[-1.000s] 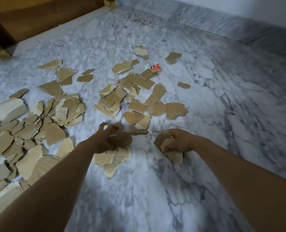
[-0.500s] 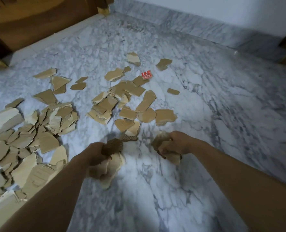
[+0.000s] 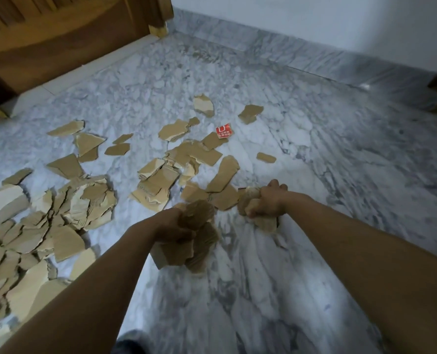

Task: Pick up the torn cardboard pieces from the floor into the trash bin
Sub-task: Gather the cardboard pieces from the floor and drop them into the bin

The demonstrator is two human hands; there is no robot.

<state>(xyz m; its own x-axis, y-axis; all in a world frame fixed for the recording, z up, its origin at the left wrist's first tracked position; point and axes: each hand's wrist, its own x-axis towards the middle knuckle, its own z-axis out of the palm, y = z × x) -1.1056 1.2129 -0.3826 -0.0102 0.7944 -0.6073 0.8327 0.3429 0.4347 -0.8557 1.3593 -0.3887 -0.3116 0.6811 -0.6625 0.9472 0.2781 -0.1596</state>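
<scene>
The left hand (image 3: pixel 171 227) is curled tight round a thick bundle of torn pieces (image 3: pixel 199 236): flat brown scraps with ragged edges, one showing its ribbed corrugated face, hanging below the fist close to the floor. The right hand (image 3: pixel 271 201), to the right and slightly farther, is clenched on a paler crumpled wad (image 3: pixel 262 223) that bulges out under the fingers. Beneath both is a white marble floor (image 3: pixel 314 264), smooth and glossy with grey veins. Just beyond the hands lies a loose cluster of angular cardboard scraps (image 3: pixel 158 180), some overlapping; a denser heap (image 3: pixel 59 221) of larger shards fills the left side. A small red printed scrap (image 3: pixel 223 131) lies at the cluster's far edge. At far left stands dark wooden furniture (image 3: pixel 59 47), and a grey marble skirting (image 3: pixel 301 54) runs under the pale wall (image 3: pixel 314 16)
</scene>
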